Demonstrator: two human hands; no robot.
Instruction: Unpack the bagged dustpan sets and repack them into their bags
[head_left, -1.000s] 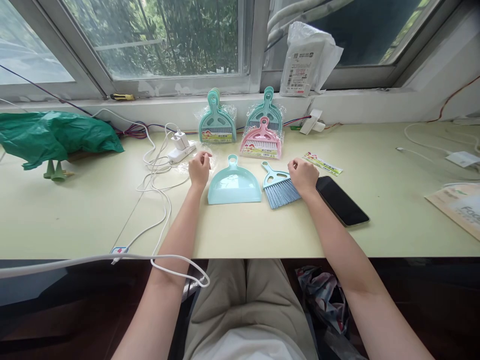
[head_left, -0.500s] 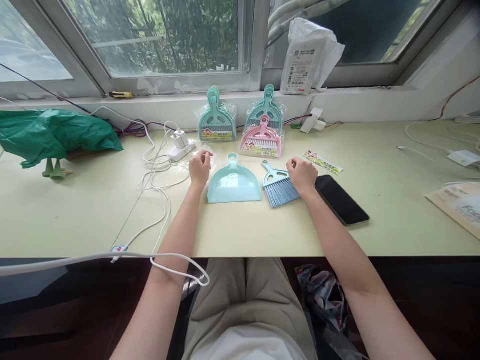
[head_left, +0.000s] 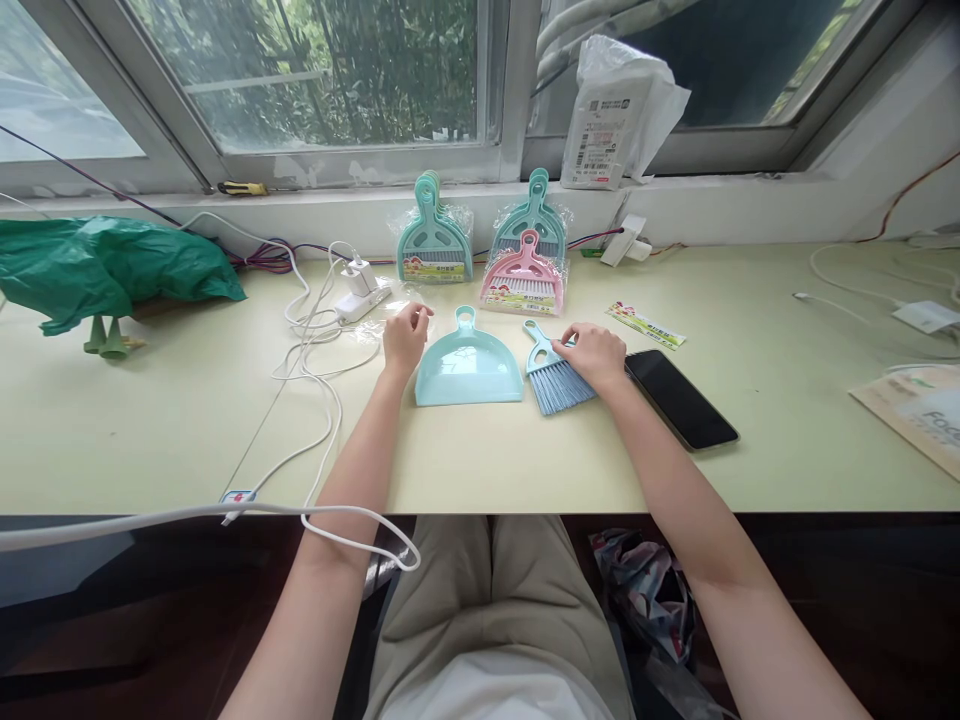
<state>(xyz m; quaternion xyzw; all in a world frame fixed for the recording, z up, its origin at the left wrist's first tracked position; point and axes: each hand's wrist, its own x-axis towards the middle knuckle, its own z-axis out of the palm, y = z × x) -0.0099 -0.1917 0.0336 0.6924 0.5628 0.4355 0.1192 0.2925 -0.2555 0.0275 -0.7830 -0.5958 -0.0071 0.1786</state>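
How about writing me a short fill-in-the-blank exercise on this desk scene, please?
The right hand touches the small ____ with blue bristles.
The left hand lies beside the light-blue ____.
The black phone lies on the ____ side of the right hand.
Missing: brush; dustpan; right.

soft window daylight, warped edges

Small blue brush (head_left: 553, 371) lies flat beside light-blue dustpan (head_left: 467, 362) (handles rearward).

Bare desk (head_left: 487, 460) nearside; phone (head_left: 681, 398) right, cables (head_left: 315, 370) left.
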